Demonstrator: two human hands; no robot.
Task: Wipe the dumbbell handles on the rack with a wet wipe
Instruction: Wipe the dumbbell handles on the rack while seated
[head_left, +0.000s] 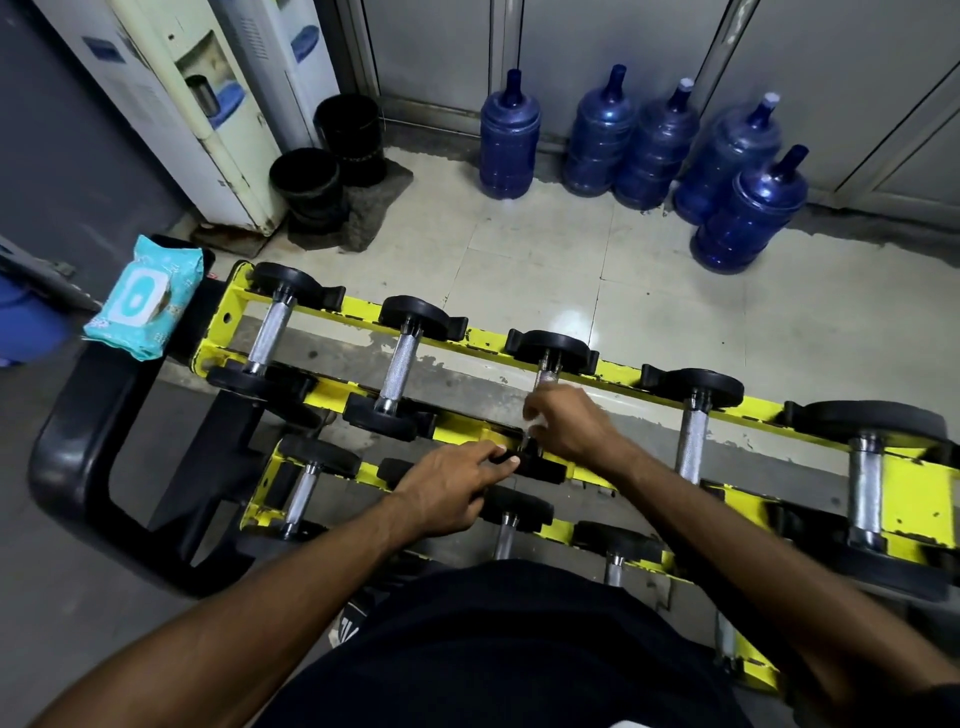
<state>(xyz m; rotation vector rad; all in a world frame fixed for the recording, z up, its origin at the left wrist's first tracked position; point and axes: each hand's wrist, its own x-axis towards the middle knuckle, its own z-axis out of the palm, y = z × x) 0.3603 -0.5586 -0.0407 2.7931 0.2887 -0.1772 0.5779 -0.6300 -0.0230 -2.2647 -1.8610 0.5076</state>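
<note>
On rack (359, 310): right hand (567, 423) grips dumbbell handle (545, 375), left hand (448, 493) pinches plate (546, 471).

Colour notes.
Yellow rack (363, 310), paint chipped to black; black dumbbell heads (410, 313), silver cross-hatched handles (399, 364); teal wipes pack (174, 266), white lid (136, 297); deep blue water jugs (509, 143).

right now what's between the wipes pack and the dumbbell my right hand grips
Head view: two other dumbbells on the top tier, first dumbbell beside the wipes pack, second dumbbell left of the right hand.
</note>
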